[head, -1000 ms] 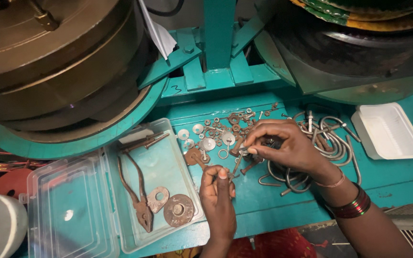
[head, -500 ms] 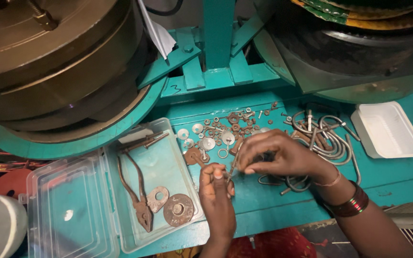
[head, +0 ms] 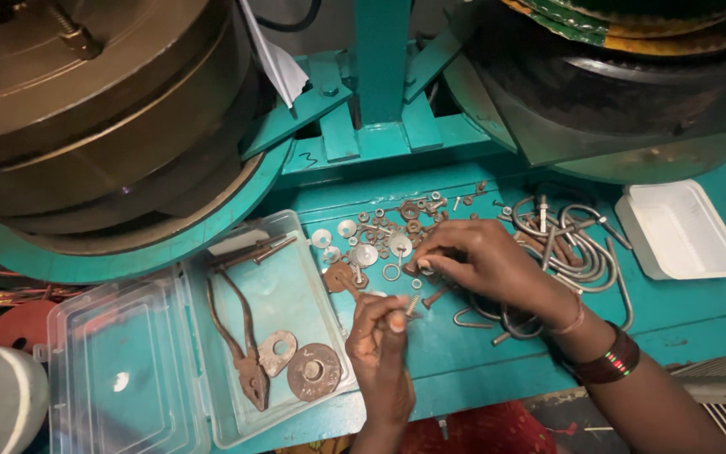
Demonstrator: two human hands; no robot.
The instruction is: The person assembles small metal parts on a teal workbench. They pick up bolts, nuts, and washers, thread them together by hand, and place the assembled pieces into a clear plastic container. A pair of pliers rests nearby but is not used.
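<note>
Left hand (head: 380, 349) has its fingers curled tight, thumb and forefinger pinching a small rusty threaded bolt (head: 411, 304) that pokes up and to the right out of the fingertips. Right hand (head: 485, 265) lies palm down just above it, fingers bunched to the left and nipped on a small metal piece at the tips; too small to tell what it is. The scatter of round steel washers and rusty nuts (head: 371, 244) on the teal metal bench (head: 481, 361) begins right at the right fingertips and spreads up-left. A pile of bent steel U-bolts (head: 577, 244) lies behind the right knuckles, partly under the wrist. Left of the left fingers is an open clear plastic box (head: 212, 403) with rusty pliers (head: 241, 336) and two large rusty washers (head: 296, 363). Far right is an empty white plastic tray (head: 682, 231).
</note>
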